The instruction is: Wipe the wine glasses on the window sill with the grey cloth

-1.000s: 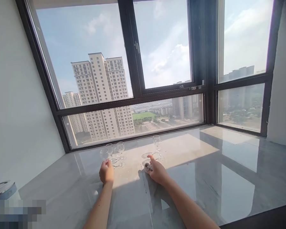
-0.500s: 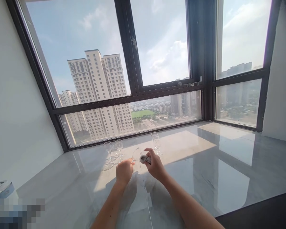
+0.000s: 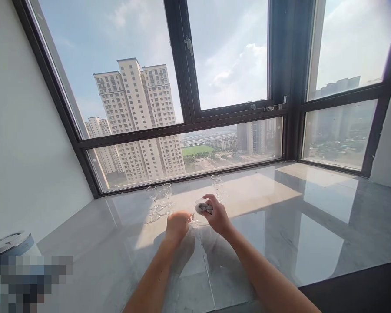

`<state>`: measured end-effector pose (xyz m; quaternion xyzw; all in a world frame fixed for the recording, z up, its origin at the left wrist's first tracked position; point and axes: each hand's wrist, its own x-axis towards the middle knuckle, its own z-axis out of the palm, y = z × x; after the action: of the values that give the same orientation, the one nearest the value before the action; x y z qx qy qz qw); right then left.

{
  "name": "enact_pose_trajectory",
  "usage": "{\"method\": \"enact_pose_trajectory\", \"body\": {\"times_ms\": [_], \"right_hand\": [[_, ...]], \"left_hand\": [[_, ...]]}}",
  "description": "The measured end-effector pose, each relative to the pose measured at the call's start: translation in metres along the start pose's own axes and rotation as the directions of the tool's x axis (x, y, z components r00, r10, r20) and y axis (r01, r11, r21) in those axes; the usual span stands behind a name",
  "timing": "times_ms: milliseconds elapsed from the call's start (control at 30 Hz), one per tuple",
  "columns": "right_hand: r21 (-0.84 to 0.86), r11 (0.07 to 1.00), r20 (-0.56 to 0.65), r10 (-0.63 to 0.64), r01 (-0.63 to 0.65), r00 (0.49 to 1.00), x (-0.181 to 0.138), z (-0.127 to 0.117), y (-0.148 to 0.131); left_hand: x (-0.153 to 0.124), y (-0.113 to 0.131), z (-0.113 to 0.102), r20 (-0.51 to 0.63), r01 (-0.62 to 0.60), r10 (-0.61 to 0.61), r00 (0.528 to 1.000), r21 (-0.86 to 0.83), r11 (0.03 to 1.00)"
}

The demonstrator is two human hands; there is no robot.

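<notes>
My left hand [image 3: 177, 226] is closed around the stem end of a clear wine glass [image 3: 200, 222], which lies tilted with its bowl pointing right. A bunched grey cloth [image 3: 204, 208] is gripped in the fingers of my right hand [image 3: 219, 217]. The cloth meets the bowl of the glass; whether it is inside or only against the rim, I cannot tell. Left of my hands stand several clear wine glasses [image 3: 152, 194], and one lying glass [image 3: 154, 218] is in front of them. Beyond my right hand are more upright wine glasses [image 3: 217, 182].
A glossy grey tiled ledge [image 3: 247, 243] lies under my hands, with sunlight and window reflections on it. Dark window frames [image 3: 234, 116] rise behind. At the lower left stands a container [image 3: 16, 243] with a pale rim, partly blurred out. A white wall [image 3: 35, 143] borders the left.
My right hand has brought the cloth onto the bowl of the held glass; before, the two were slightly apart. Both hands sit a little further right in view, and the camera has shifted.
</notes>
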<state>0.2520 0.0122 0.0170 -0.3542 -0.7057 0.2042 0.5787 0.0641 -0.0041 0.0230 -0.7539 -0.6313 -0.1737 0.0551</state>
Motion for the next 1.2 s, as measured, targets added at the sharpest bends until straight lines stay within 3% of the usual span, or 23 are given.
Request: {"method": "enact_pose_trajectory", "body": {"times_ms": [133,300,400,500,633,733,833,933,1033,1100,1200], "right_hand": [[0.219,0.96,-0.064,0.195,-0.177,0.979,0.006,-0.004,0.004],[0.433,0.835,-0.091,0.416,-0.34,0.905,0.011,-0.01,0.009],[0.491,0.784,-0.097,0.484,-0.381,0.87,0.01,-0.01,0.011],[0.54,0.726,-0.008,0.511,-0.426,0.86,0.008,-0.007,0.012],[0.565,0.681,0.07,0.523,-0.466,0.849,0.006,-0.003,0.011],[0.519,0.71,0.11,0.496,-0.476,0.861,0.004,-0.001,0.006],[0.439,0.799,0.152,0.385,-0.411,0.91,0.002,0.002,-0.001],[0.278,0.937,0.14,0.178,-0.212,0.974,-0.002,0.006,-0.006],[0.057,0.998,0.106,0.024,-0.03,0.994,-0.004,0.006,-0.008],[-0.016,1.0,0.065,0.013,-0.012,0.998,-0.002,0.003,-0.007],[-0.011,0.994,-0.074,0.111,-0.112,0.991,0.004,-0.005,-0.001]], "left_hand": [[-0.001,-0.002,-0.006,-0.046,-0.076,0.076,0.996,0.005,0.997],[-0.003,-0.001,-0.011,-0.088,-0.083,0.079,0.993,-0.041,0.996],[-0.002,0.003,-0.007,-0.152,-0.094,0.066,0.986,-0.19,0.977],[0.0,0.008,-0.001,-0.166,-0.072,0.01,0.986,-0.372,0.925],[0.002,0.013,0.004,-0.071,0.077,-0.107,0.992,-0.341,0.937],[0.002,0.014,0.004,-0.024,0.175,-0.183,0.983,-0.186,0.967],[0.001,0.014,0.008,-0.011,0.174,-0.174,0.985,-0.022,0.984],[0.001,0.014,0.012,0.014,0.093,-0.095,0.995,0.085,0.992],[0.001,0.016,0.012,0.006,-0.016,0.015,1.0,0.102,0.995],[0.001,0.016,0.01,-0.008,-0.086,0.087,0.996,0.09,0.992],[0.0,0.015,0.005,-0.032,-0.117,0.119,0.992,0.048,0.992]]}}
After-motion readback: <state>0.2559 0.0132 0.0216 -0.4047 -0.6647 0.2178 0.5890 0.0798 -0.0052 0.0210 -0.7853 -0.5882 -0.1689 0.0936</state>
